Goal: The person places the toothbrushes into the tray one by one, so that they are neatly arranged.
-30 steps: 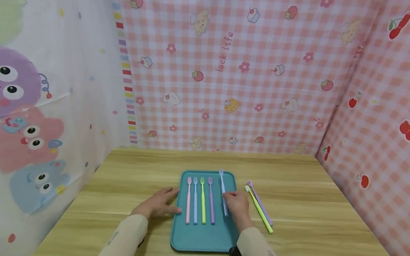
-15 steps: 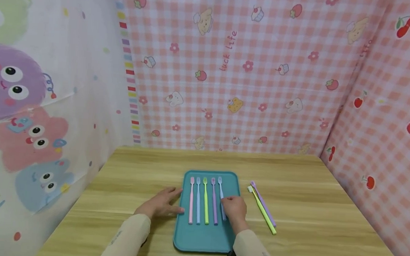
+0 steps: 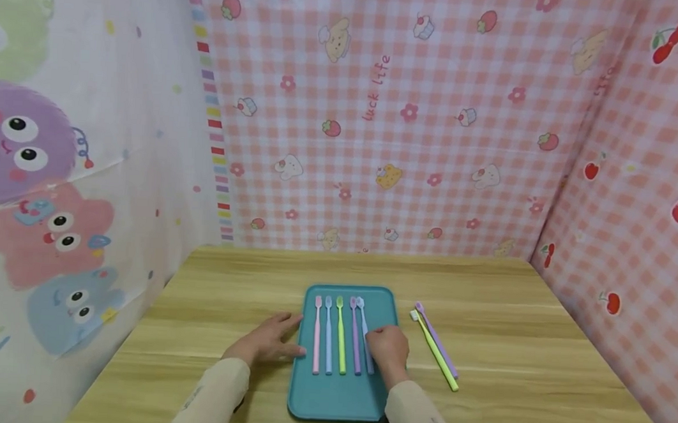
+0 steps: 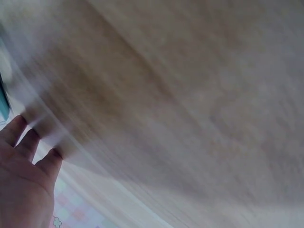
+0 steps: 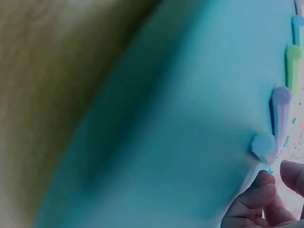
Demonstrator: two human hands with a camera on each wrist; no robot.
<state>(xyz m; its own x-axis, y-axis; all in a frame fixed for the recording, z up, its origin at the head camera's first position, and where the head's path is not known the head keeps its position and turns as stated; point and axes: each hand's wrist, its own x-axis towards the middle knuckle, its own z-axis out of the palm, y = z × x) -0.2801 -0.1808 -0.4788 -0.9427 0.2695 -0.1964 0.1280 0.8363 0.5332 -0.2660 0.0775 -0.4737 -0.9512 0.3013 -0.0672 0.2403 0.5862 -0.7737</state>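
Observation:
A teal tray (image 3: 335, 400) lies on the table. On it, side by side, are toothbrushes: pink (image 3: 317, 338), blue (image 3: 328, 339), green (image 3: 341, 339) and purple (image 3: 356, 340). At the right end of this row my right hand (image 3: 388, 351) pinches a light blue toothbrush (image 3: 362, 315), tilted so its head sits close against the purple one's head. Its handle end (image 5: 264, 146) shows beside my curled fingers in the right wrist view. My left hand (image 3: 264, 342) rests at the tray's left edge, fingers spread and thumb at the rim.
Right of the tray, a yellow-green toothbrush (image 3: 437, 354) and a purple toothbrush (image 3: 433, 331) lie at a slant on the wooden table (image 3: 515, 367). A checked pink cloth (image 3: 434, 146) hangs behind, and a white printed cloth (image 3: 165, 132) on the left.
My right hand has brought the light blue toothbrush down and left, from the tray's upper right to beside the purple one. My left hand has stayed at the tray's edge.

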